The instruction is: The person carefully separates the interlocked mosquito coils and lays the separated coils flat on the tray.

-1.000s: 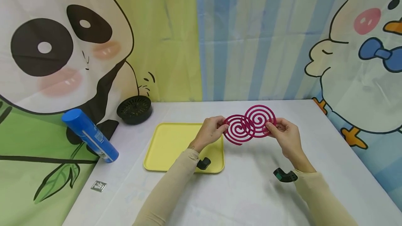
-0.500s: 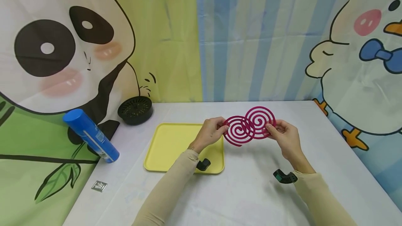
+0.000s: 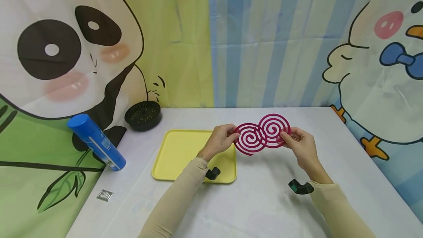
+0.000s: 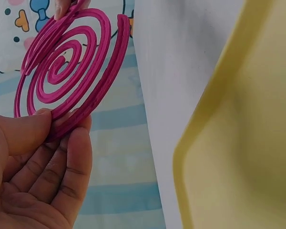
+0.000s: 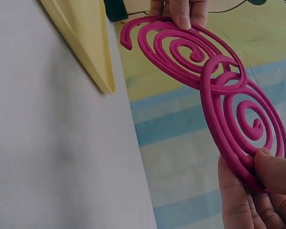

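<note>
Two magenta mosquito coils are held up over the white table in the head view, their edges overlapping and interlaced. The left coil (image 3: 250, 138) is pinched at its outer edge between the thumb and fingers of my left hand (image 3: 219, 139). On the other side, my right hand (image 3: 303, 149) pinches the lower right edge of the right coil (image 3: 273, 130). In the right wrist view, the rings of the nearer coil (image 5: 257, 126) cross those of the farther coil (image 5: 195, 55). The left wrist view shows the left coil's free outer end pointing up.
A yellow tray (image 3: 180, 153) lies under and beside my left forearm. Behind it stands a round black slotted holder (image 3: 143, 116). To the left are a tilted blue spray can (image 3: 97, 142) and a small square metal piece (image 3: 105, 195). Printed curtains border the table.
The two coils have shifted slightly apart, so their overlap is a little narrower. Both hands keep the same pinch. The head view has shifted slightly.
</note>
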A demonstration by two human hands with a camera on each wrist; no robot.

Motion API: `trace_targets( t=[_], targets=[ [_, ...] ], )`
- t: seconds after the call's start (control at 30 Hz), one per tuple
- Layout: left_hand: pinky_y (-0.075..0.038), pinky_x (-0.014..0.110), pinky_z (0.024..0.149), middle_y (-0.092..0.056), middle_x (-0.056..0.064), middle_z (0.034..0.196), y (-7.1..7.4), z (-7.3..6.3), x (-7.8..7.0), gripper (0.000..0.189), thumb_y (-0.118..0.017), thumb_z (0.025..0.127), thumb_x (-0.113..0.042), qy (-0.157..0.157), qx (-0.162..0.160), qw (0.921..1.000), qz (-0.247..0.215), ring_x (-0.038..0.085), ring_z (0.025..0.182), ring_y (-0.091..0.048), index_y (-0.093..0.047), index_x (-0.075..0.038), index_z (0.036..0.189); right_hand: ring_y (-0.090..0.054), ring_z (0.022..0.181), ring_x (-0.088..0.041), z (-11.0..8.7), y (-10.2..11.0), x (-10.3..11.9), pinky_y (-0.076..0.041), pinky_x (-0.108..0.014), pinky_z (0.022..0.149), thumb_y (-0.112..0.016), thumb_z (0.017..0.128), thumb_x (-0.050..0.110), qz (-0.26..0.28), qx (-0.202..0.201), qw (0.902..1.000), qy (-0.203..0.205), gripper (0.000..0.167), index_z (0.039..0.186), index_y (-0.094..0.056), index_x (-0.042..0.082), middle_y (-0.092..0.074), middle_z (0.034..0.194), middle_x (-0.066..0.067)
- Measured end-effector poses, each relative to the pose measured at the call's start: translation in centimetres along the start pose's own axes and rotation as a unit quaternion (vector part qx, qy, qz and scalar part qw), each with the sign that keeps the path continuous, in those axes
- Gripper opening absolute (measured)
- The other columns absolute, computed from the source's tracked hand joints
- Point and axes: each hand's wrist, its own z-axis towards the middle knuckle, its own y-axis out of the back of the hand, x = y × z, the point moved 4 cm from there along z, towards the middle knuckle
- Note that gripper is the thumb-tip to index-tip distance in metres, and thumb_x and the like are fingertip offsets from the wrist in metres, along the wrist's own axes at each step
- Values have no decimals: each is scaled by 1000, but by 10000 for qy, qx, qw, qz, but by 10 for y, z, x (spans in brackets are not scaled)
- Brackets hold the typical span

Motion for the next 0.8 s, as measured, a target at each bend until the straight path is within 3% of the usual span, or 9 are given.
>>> trace_targets(
  t=[0.8],
  targets=[
    [-53, 22, 64, -71, 2, 86, 4, -2, 5, 9, -62, 101, -13, 40, 170, 9997, 160, 21, 77, -67, -70, -8, 100, -73, 82, -4, -1, 2, -3, -60, -25, 75, -71, 95, 26, -115, 94, 9999, 75, 44, 120, -59, -7, -70, 94, 11]
  ],
)
